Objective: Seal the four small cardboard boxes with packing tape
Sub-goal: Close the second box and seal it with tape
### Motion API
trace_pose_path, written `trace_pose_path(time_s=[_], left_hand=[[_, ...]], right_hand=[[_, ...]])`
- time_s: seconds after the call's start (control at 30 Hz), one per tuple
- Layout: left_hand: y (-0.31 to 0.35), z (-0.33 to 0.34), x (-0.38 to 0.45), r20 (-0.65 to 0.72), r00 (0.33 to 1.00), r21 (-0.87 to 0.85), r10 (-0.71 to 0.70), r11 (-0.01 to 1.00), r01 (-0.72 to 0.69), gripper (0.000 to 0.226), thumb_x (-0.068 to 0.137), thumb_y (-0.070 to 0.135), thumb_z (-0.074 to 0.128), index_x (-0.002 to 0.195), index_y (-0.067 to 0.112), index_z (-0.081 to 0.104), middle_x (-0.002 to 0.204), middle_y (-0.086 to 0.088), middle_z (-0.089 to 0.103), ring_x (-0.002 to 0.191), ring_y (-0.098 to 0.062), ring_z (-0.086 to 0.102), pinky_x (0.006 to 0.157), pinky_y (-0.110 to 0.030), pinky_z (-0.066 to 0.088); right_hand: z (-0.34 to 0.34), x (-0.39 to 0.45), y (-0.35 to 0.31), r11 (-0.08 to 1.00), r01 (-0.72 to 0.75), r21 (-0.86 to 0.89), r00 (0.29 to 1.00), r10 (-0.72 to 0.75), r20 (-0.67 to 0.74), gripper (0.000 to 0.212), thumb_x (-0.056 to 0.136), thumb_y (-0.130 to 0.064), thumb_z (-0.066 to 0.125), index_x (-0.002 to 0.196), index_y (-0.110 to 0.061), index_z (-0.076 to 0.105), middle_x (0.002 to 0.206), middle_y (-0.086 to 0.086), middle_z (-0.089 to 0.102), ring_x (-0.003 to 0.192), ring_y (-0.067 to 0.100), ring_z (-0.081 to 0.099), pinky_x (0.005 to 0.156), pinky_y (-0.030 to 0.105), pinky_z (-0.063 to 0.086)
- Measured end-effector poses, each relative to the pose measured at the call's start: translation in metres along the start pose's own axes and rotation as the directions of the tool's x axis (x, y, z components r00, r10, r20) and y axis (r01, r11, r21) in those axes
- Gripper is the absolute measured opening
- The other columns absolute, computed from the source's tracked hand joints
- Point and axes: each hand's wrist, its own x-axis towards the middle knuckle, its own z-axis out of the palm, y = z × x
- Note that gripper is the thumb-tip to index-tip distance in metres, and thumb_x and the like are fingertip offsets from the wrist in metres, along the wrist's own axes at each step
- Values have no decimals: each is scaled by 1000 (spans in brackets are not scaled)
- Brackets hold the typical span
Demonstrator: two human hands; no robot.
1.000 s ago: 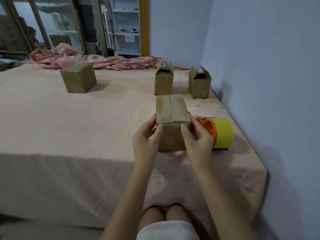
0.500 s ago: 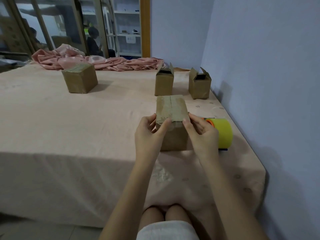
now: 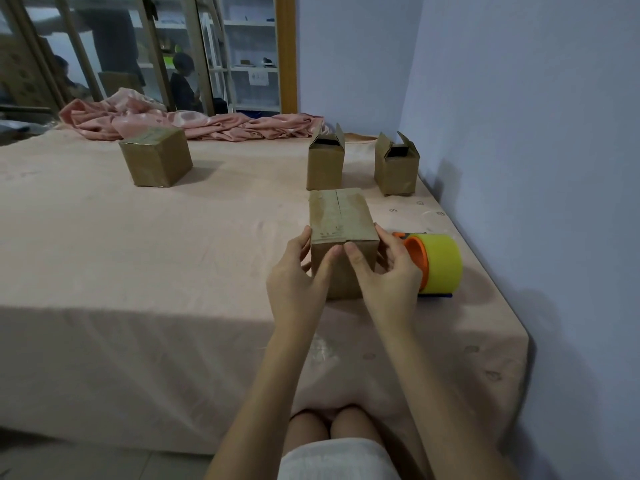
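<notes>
A small cardboard box with its flaps closed stands near the table's front right. My left hand and my right hand clasp it from both sides, thumbs pressed on its near face under the top edge. A yellow roll of packing tape on an orange dispenser lies just right of my right hand. Two boxes with open flaps stand behind. A closed box stands at the back left.
The table is covered by a pink cloth, and its front edge drops off just below my hands. A crumpled pink fabric lies along the far edge. A blue wall runs close along the right side.
My thumbs have slid from the box's sides toward the middle of its near face. The box has stayed in place.
</notes>
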Motion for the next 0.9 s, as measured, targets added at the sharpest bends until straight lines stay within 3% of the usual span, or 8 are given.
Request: trace_pose_path(time_s=[0.17, 0.23, 0.37, 0.53, 0.67, 0.77, 0.83, 0.9], left_hand=[[-2, -1, 8, 13, 992, -127, -126, 984, 127, 39, 80, 21, 73, 117, 12, 64, 114, 4, 68, 103, -7, 64, 86, -30, 54], [-1, -4, 9, 43, 988, -179, -151, 971, 156, 35, 82, 15, 71, 116, 9, 64, 113, 2, 68, 102, -7, 65, 90, -34, 53], [1, -8, 10, 71, 985, -217, -158, 961, 170, 32, 85, 11, 68, 117, 6, 64, 111, -1, 68, 100, -4, 65, 91, -32, 52], [0, -12, 10, 115, 985, -237, -126, 960, 150, 30, 90, 11, 62, 120, 5, 62, 115, -5, 67, 105, -9, 63, 93, -35, 51], [-3, -16, 12, 171, 980, -210, -105, 968, 140, 30, 95, 16, 54, 124, 11, 58, 122, -1, 61, 110, -11, 60, 88, -21, 51], [0, -18, 10, 183, 969, -207, -167, 957, 204, 47, 97, 24, 48, 142, 15, 38, 134, 5, 41, 115, -4, 50, 81, -3, 43], [2, -21, 4, 143, 961, -196, -236, 945, 261, 55, 99, 30, 42, 149, 20, 20, 142, 7, 36, 119, 3, 40, 84, -2, 37], [3, -25, -11, 51, 956, -146, -288, 945, 293, 52, 101, 33, 37, 149, 25, 19, 145, 10, 37, 121, 6, 37, 93, -10, 32]], right_hand=[[1, 5, 0, 997, -23, 69, 999, 25, -29, 52, 78, -28, 73, 123, -8, 60, 110, -9, 61, 100, -10, 55, 75, -1, 40], [-2, 6, 2, 994, -31, 108, 999, 32, -8, 43, 82, -23, 69, 122, -7, 60, 109, -10, 61, 98, -11, 57, 78, 2, 42], [-3, 8, 5, 995, -9, 96, 1000, 11, -25, 34, 87, -15, 65, 119, -3, 62, 110, -2, 65, 105, 8, 62, 80, 6, 46], [-2, 6, 2, 1000, 7, 31, 999, -5, -53, 27, 91, -12, 59, 116, -4, 64, 108, 4, 68, 115, 22, 58, 99, 38, 46], [-11, 10, -4, 1000, -11, 9, 1000, 11, 24, 28, 99, -18, 43, 114, -9, 65, 107, -5, 67, 103, 10, 61, 94, 34, 49], [-18, 24, -17, 994, -53, 91, 996, 45, 82, 30, 97, -28, 36, 108, -17, 62, 101, -11, 63, 103, 9, 59, 95, 35, 48], [-19, 47, -25, 986, -86, 141, 992, 73, 99, 30, 92, -36, 35, 105, -25, 60, 105, -11, 62, 107, 10, 57, 97, 32, 45], [-17, 76, -28, 971, -193, 139, 975, 173, 142, 35, 93, -35, 36, 115, -20, 58, 117, -5, 59, 116, 14, 52, 103, 36, 40]])
